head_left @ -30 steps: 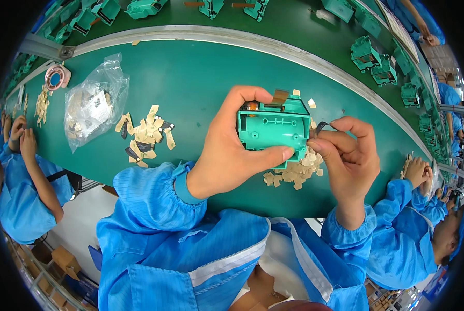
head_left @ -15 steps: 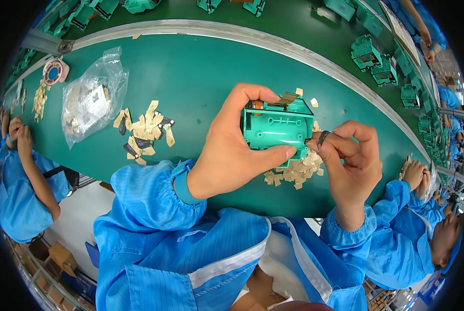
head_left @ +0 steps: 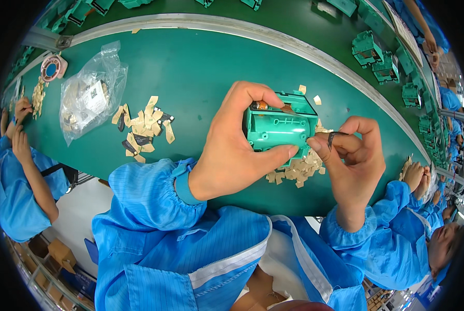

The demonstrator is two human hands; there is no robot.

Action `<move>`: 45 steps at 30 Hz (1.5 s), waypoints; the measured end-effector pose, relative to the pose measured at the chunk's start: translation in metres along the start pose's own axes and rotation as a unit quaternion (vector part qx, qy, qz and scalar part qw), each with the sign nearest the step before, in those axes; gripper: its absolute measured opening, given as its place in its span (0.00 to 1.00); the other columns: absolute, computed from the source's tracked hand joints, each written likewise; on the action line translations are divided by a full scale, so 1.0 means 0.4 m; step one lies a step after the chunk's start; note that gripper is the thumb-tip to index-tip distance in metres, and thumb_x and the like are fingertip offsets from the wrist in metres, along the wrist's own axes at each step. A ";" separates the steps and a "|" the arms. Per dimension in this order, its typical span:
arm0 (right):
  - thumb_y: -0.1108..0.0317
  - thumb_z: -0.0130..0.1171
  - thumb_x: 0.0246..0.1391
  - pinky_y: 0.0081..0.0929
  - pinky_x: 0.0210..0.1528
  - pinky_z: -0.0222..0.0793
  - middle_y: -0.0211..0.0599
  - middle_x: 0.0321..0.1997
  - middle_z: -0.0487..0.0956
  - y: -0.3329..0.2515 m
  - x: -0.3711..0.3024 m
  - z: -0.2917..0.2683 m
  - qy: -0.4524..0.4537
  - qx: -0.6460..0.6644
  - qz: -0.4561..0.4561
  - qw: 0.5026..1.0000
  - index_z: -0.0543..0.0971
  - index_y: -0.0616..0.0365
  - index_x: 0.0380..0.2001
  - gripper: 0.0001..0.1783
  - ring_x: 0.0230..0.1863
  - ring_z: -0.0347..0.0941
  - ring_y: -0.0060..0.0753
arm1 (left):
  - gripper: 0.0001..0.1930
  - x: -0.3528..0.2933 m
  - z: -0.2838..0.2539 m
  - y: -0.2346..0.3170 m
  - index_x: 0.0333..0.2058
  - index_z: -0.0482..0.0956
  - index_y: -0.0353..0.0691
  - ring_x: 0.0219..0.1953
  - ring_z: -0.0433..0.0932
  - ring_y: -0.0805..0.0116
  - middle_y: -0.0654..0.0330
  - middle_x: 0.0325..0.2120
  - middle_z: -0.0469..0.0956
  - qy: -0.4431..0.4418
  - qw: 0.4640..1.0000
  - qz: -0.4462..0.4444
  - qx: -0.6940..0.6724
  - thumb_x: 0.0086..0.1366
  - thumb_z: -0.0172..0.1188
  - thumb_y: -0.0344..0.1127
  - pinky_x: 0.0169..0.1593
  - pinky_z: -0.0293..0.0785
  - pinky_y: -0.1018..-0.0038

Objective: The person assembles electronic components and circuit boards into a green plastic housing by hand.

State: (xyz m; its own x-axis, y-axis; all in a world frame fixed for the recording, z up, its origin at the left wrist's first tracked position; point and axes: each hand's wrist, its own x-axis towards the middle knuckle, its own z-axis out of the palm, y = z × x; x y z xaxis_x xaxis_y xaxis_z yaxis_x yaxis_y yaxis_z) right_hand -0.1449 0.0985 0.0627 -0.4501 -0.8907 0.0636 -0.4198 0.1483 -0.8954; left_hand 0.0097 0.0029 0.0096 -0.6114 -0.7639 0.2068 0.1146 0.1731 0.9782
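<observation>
My left hand [head_left: 230,142] is wrapped round a green plastic housing [head_left: 281,126], thumb along its near side and fingertips at its far edge. The housing is tilted with its rounded inner side up, and a copper-coloured part [head_left: 260,105] shows in its far section. At the housing's right end, my right hand [head_left: 353,155] is closed, with thumb and forefinger pinched together against the edge. A small black label [head_left: 334,138] is curved over the fingers of that hand; what lies between the fingertips is hidden. Below the housing is a pile of cream paper pieces [head_left: 304,170].
Black labels and cream backings [head_left: 145,124] lie loose on the green table [head_left: 190,67], left of my hands. Beyond them are a clear plastic bag [head_left: 93,98] and a tape roll [head_left: 53,67]. More green housings [head_left: 367,49] stand past the metal rail [head_left: 273,32]. Co-workers sit on both sides.
The housing has shifted slightly right and tilted a little in my left hand. My right thumb and forefinger have come against its right end, and the black label sits further back on the fingers.
</observation>
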 end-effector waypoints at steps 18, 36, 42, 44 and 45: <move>0.80 0.66 0.45 0.12 0.33 0.72 0.35 0.26 0.79 -0.008 -0.011 0.006 0.030 0.097 0.072 0.992 0.65 0.63 0.38 0.21 0.30 0.73 0.15 | 0.26 -0.002 0.018 0.007 0.43 0.65 0.39 0.43 0.70 0.72 0.59 0.40 0.66 0.037 0.998 -0.001 -0.060 0.45 0.67 0.22 0.45 0.71 0.76; 0.81 0.65 0.45 0.16 0.36 0.74 0.35 0.27 0.79 -0.015 -0.009 0.009 0.021 0.095 0.092 0.991 0.64 0.60 0.37 0.20 0.34 0.77 0.19 | 0.28 -0.016 0.018 0.001 0.44 0.66 0.39 0.48 0.68 0.67 0.53 0.45 0.64 0.046 0.998 0.033 0.018 0.45 0.71 0.27 0.51 0.68 0.73; 0.82 0.64 0.45 0.15 0.36 0.74 0.36 0.28 0.79 -0.009 -0.013 0.010 0.024 0.104 0.074 0.992 0.64 0.60 0.37 0.20 0.34 0.78 0.21 | 0.28 -0.014 0.020 -0.001 0.44 0.66 0.40 0.49 0.68 0.66 0.54 0.45 0.64 0.051 0.994 0.081 0.060 0.44 0.70 0.26 0.51 0.67 0.73; 0.82 0.64 0.45 0.15 0.35 0.73 0.36 0.27 0.79 -0.011 -0.015 0.012 0.027 0.105 0.072 0.992 0.64 0.59 0.36 0.20 0.34 0.77 0.20 | 0.28 -0.017 0.021 0.004 0.44 0.66 0.40 0.50 0.67 0.66 0.54 0.44 0.64 0.053 0.994 0.076 0.054 0.44 0.70 0.26 0.51 0.67 0.72; 0.81 0.64 0.46 0.14 0.34 0.73 0.36 0.27 0.79 -0.010 -0.014 0.011 0.026 0.102 0.076 0.992 0.64 0.59 0.36 0.20 0.33 0.77 0.19 | 0.28 -0.016 0.022 0.006 0.44 0.66 0.40 0.50 0.67 0.65 0.54 0.44 0.64 0.055 0.995 0.070 0.048 0.44 0.70 0.26 0.52 0.67 0.72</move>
State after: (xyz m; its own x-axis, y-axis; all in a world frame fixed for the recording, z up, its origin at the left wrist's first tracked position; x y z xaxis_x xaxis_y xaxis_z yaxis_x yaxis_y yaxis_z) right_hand -0.1372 0.1008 0.0640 -0.5374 -0.8411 -0.0609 -0.1784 0.1839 -0.9666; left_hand 0.0071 0.0137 0.0103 -0.5042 -0.7910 0.3465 0.1138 0.3369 0.9347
